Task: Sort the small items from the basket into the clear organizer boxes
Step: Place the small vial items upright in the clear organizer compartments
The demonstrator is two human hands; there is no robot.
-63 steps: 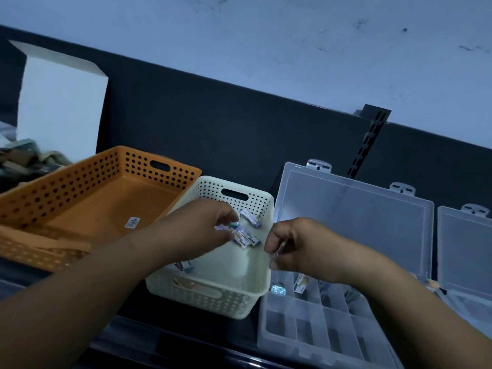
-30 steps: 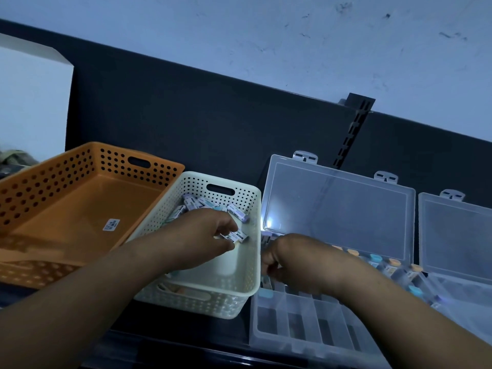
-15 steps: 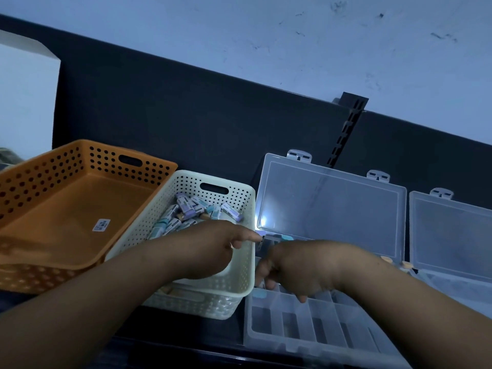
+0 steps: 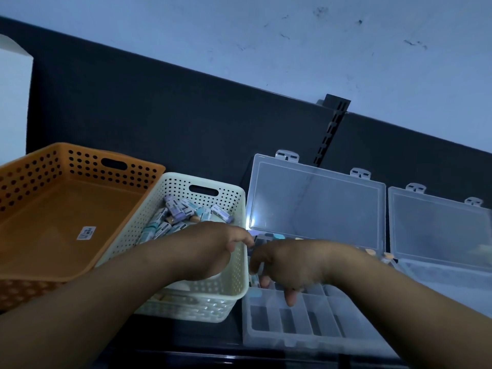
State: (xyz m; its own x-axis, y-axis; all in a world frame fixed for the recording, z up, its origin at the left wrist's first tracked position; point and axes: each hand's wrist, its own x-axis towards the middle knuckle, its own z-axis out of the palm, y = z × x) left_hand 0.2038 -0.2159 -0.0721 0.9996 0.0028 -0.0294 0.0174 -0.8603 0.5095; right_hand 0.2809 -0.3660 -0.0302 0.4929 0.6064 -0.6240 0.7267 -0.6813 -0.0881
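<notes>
The left hand (image 4: 213,251) has moved from the vials (image 4: 186,211) piled at the white basket's (image 4: 181,185) far end to its right rim — meeting the right hand (image 4: 290,265), curled over the clear organizer's (image 4: 292,324) compartments. Probably a handover; neither grip shows.

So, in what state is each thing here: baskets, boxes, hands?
Orange basket, empty but for a sticker.
White basket, small items piled at its far end.
Left box, lid open, near compartments empty.
Right box, lid open.
Left hand, over white basket's rim; grip unclear.
Right hand, over left box; grip unclear.
</notes>
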